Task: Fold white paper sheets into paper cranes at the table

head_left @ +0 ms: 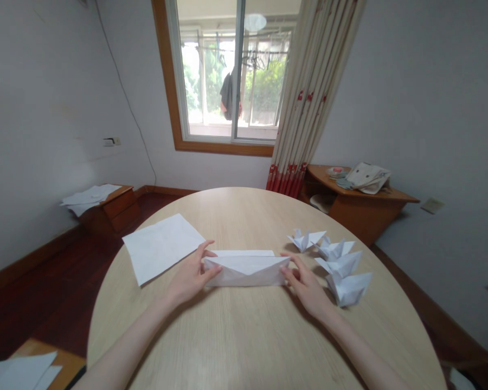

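A folded sheet of white paper (248,275) lies across the middle of the table, long side toward me, with a shallow V-shaped flap on its front and a strip of paper showing behind its top edge. My left hand (193,273) pinches its left end between thumb and fingers. At the opposite end, my right hand (305,284) grips the paper in the same way, thumb in front. Just beyond the right hand stand several folded paper figures (350,287) in a row, with pointed tips. Left of my left hand rests a flat white sheet stack (165,246).
The round wooden table (244,341) spans the foreground. A corner desk (361,208) with a cloth bag (368,177) stands at the right, beside the curtain (315,81). Papers (91,196) cover a low cabinet at the left; more sheets (20,372) lie at bottom left.
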Demonstrator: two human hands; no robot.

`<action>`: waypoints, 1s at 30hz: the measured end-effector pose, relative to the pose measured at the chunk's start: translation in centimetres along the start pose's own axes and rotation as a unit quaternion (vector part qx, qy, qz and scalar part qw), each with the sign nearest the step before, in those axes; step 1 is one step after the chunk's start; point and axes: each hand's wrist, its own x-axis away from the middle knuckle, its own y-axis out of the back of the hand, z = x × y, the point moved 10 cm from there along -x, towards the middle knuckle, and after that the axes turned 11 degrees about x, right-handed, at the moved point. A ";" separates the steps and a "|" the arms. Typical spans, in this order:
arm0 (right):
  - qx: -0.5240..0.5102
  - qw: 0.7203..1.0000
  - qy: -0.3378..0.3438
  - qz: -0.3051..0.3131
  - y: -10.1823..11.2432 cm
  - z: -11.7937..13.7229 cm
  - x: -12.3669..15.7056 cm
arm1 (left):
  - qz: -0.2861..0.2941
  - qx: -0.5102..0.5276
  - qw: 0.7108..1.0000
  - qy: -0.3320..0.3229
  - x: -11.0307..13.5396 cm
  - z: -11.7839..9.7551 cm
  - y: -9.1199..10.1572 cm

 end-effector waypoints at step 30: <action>0.412 0.855 0.310 -0.059 -5.6 7.2 2.5 | -0.025 -0.310 0.885 -0.345 2.8 -5.8 -6.1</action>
